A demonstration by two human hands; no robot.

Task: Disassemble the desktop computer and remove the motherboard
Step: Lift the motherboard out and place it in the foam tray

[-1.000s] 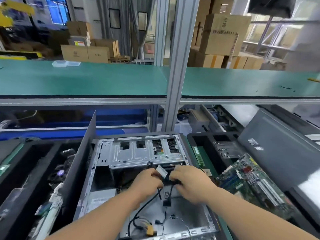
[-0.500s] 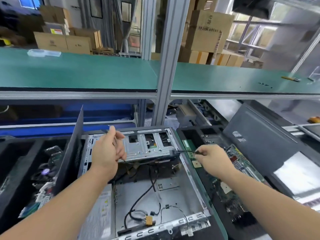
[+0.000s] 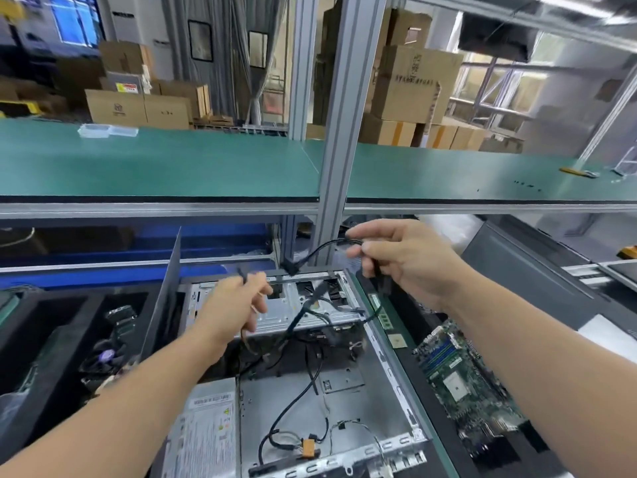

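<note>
The open computer case [image 3: 389, 367] lies flat in front of me, its floor bare metal with loose black cables and an orange connector [image 3: 307, 446]. My right hand [image 3: 406, 260] is raised above the case's far right corner and grips a black cable [image 3: 317, 251] whose connector dangles. My left hand [image 3: 238, 301] hovers over the silver drive cage [image 3: 293, 315] and pinches another black cable end. The green motherboard [image 3: 462, 377] lies outside the case, in a black foam tray on the right.
A grey side panel [image 3: 162, 301] stands upright left of the case. A black foam tray [image 3: 51, 339] with parts sits at the left. A dark case panel [image 3: 537, 270] leans at the right. An aluminium post [image 3: 341, 132] and green shelf [image 3: 172, 167] rise behind.
Both hands left the case middle and spread apart. My right hand has since risen well above the case, pulling a black cable up; my left hand stays over the drive cage.
</note>
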